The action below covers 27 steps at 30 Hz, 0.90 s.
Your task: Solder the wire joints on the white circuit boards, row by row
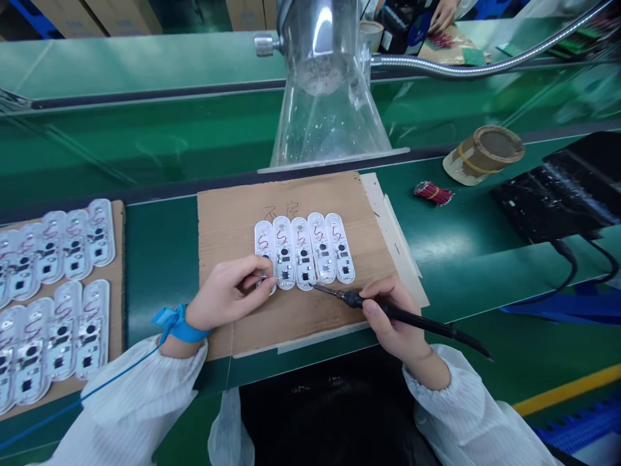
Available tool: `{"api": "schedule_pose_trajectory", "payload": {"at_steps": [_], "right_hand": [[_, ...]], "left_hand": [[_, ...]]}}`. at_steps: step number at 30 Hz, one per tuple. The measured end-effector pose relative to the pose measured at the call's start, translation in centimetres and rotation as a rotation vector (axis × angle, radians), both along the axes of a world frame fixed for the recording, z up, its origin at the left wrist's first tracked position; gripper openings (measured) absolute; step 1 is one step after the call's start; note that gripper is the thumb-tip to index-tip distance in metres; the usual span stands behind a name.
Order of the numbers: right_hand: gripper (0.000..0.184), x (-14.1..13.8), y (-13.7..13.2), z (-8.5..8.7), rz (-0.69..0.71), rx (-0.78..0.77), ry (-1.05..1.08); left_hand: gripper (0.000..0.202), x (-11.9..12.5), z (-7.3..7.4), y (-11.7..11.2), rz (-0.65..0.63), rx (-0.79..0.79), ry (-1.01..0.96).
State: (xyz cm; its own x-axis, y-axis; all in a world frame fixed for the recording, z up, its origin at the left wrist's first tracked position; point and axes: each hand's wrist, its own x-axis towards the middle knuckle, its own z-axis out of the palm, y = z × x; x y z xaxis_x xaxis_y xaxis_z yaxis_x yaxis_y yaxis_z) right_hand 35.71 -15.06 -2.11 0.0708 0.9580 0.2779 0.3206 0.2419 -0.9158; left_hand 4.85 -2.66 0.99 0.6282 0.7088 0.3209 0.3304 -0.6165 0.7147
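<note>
My right hand (395, 317) grips a black soldering iron (369, 303), its metal tip at the lower end of the middle white circuit board (303, 249). Pinched in my left hand (237, 285) is a thin solder wire (286, 280), which reaches toward that tip and trails down below the wrist. Five or so would be too exact, so: several long rounded boards lie side by side on a cardboard sheet (228, 226), each with a red wire and black chips. My left fingers partly cover the leftmost board (264, 236). A blue strap (182, 323) circles my left wrist.
More boards (63, 330) lie in two rows on cardboard at left. A clear fume hood (330, 123) stands behind the sheet. At right are a bundle of red wires (433, 193), a brown round container (485, 155) and a black box (563, 188). Another person's hand (442, 16) shows beyond.
</note>
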Motion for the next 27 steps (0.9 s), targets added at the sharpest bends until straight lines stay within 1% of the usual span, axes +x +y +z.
{"api": "schedule_pose_trajectory", "payload": {"at_steps": [7, 13, 19, 22, 27], "right_hand": [[0.005, 0.07, -0.08, 0.0, -0.002, -0.01, -0.016], [0.006, -0.17, -0.21, -0.17, -0.023, 0.026, 0.013], [0.01, -0.59, 0.35, 0.34, 0.01, 0.021, -0.077], [0.01, -0.5, 0.36, 0.32, 0.012, 0.014, -0.094], [0.009, -0.21, -0.11, -0.18, -0.01, 0.012, -0.024]], "left_hand": [[0.012, 0.08, -0.16, 0.05, -0.013, 0.0, -0.006], [0.013, 0.08, -0.2, 0.07, -0.02, -0.004, -0.01], [0.012, -0.04, -0.36, 0.1, -0.02, -0.017, -0.011], [0.01, 0.05, -0.4, 0.09, -0.029, -0.008, -0.005], [0.01, -0.06, -0.2, 0.16, -0.032, -0.011, -0.007]]}}
